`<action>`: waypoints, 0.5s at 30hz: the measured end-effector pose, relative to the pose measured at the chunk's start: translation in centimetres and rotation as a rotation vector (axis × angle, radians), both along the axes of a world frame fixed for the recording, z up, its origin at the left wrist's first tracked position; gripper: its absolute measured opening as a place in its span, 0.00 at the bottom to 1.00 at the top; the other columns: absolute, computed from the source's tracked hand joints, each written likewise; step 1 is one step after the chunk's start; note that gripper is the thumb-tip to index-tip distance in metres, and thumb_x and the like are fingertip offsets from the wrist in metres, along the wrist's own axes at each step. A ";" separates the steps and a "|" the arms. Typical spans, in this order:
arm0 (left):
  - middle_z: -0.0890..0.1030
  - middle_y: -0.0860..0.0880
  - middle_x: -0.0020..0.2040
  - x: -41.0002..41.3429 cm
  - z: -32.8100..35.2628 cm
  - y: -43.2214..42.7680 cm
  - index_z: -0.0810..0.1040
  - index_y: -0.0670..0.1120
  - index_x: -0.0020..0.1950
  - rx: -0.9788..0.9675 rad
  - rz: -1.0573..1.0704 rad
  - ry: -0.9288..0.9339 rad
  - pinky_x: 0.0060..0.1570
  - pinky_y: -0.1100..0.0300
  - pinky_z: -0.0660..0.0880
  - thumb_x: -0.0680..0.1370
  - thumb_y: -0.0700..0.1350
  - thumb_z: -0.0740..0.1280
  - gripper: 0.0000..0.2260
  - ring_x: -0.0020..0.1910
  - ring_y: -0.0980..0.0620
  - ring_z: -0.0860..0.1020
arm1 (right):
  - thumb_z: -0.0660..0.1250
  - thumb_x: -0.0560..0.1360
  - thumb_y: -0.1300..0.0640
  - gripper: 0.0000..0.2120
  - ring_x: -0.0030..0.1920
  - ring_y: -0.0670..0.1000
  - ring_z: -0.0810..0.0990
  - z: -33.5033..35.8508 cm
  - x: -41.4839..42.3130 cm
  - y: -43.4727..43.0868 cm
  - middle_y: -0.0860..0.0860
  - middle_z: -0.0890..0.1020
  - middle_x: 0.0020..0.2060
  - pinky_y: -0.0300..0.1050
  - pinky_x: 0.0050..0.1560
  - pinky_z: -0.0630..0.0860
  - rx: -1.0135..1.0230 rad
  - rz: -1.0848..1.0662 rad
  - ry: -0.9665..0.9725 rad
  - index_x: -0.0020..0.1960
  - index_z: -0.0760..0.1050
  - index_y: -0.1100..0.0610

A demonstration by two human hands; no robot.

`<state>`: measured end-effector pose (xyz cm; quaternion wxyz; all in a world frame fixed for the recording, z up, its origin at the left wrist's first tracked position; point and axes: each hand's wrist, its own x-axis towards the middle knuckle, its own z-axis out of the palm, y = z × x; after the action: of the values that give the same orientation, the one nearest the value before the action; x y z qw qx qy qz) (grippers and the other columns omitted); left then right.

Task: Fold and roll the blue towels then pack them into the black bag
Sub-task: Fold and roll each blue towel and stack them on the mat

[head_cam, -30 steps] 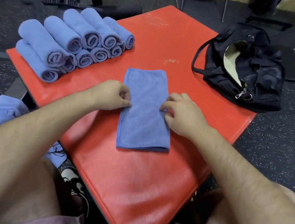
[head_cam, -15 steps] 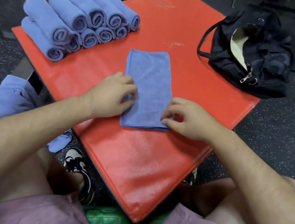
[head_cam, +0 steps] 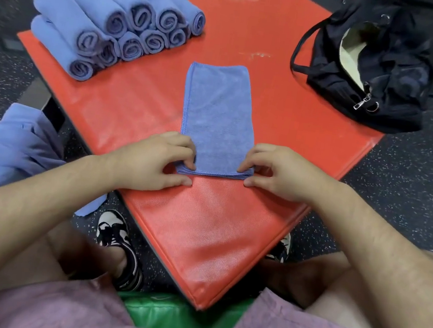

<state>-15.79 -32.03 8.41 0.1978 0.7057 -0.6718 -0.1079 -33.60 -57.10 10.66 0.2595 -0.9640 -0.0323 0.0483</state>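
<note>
Far left, a loose heap of blue cloth point(head_cam: 9, 146) sits off the counter's edge, down by the floor. Up on the red counter point(head_cam: 200, 231), a stack of rolled towels point(head_cam: 110, 23) is piled in two layers at the left corner, spiral ends facing us. Now the left hand point(head_cam: 151, 164): its fingers point(head_cam: 186, 159) are pinched narrow on the near left corner of the folded towel point(head_cam: 216, 116), thumb flat on the counter just below the hem. The towel lies flat mid-counter, a long strip running away from the person. The right hand point(head_cam: 283, 173) mirrors it, fingers nipping the near right corner. Far right, the black bag point(head_cam: 389, 77) rests on the counter's right corner, unzipped, pale lining showing, well apart from the towel. Dark speckled floor point(head_cam: 411, 191) all round.
</note>
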 end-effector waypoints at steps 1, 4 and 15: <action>0.77 0.52 0.54 0.1 0.0 0.1 0.80 0.48 0.52 0.003 0.000 0.014 0.58 0.57 0.72 0.76 0.58 0.69 0.14 0.54 0.52 0.76 | 0.77 0.73 0.58 0.11 0.47 0.42 0.76 0.1 0.0 0.0 0.48 0.81 0.49 0.29 0.52 0.69 -0.020 0.011 -0.016 0.54 0.84 0.55; 0.77 0.52 0.53 0.5 0.4 0.0 0.78 0.49 0.54 0.013 0.003 0.035 0.59 0.55 0.72 0.75 0.60 0.69 0.16 0.53 0.51 0.76 | 0.73 0.75 0.60 0.07 0.47 0.48 0.79 0.1 0.2 0.2 0.50 0.82 0.47 0.40 0.52 0.74 -0.105 0.047 -0.078 0.53 0.83 0.56; 0.76 0.48 0.52 0.6 0.3 -0.3 0.74 0.44 0.57 -0.019 0.000 -0.093 0.54 0.53 0.73 0.76 0.46 0.67 0.12 0.51 0.48 0.75 | 0.72 0.75 0.62 0.06 0.36 0.43 0.76 0.9 1.1 0.3 0.50 0.81 0.38 0.36 0.42 0.76 0.222 -0.260 0.030 0.49 0.79 0.54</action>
<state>-15.19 -32.33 8.72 0.1729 0.7081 -0.6812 -0.0688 -32.47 -56.84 11.59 0.3689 -0.9246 0.0914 0.0249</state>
